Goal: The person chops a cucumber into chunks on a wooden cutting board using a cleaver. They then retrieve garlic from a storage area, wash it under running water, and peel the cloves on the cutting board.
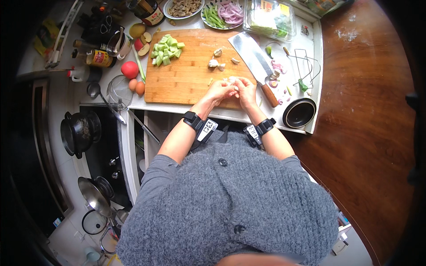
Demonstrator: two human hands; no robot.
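Head view:

1. My left hand (216, 91) and my right hand (247, 92) meet at the fingertips, fingers drawn in and pinched around a small whitish piece (235, 88), probably garlic. My fingers cover most of it, so I cannot tell which ones press hardest.
2. That piece is above the near edge of the rectangular light-brown wooden cutting board (177, 86). I judge that I hold it from both sides because something so small needs fine fingertip control.
3. Just beyond my hands lie loose white garlic cloves (213, 63), apart from the heap of pale-green cut cubes (167, 49) at the board's far left; the gap seems to stop them mixing.
4. The broad steel cleaver with a brown wooden handle (251, 54) lies untouched along the board's right edge, its handle slanting towards me, likely so both my hands are free while it stays within reach.
5. Purple and white peel scraps (277, 66) lie on the white counter (310, 55) right of the cleaver, presumably off the board to leave working room.
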